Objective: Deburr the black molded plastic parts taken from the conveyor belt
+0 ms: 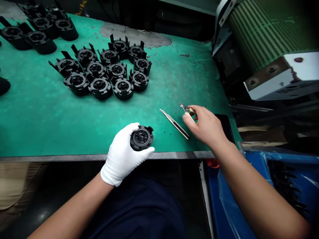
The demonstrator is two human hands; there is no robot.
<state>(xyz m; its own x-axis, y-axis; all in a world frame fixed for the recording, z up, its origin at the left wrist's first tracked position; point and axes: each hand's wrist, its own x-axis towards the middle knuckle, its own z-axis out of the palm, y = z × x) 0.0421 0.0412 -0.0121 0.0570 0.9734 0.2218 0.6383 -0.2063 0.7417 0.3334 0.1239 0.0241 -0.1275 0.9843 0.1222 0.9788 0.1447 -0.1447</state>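
My left hand [123, 154], in a white glove, grips a round black plastic part [141, 138] at the near edge of the green table [37, 116]. My bare right hand [205, 124] rests on the table to the right, fingers closed around the handle of small metal nippers [185, 108] whose jaws point up-left. A slim utility knife [174, 123] lies on the mat just left of that hand, its blade pointing up-left, not touched.
Several matching black round parts [107, 71] sit grouped mid-table, with more at the far left [37, 28]. A machine with a green ribbed belt [266, 36] stands at right. A blue bin lined with plastic [274, 179] sits below right.
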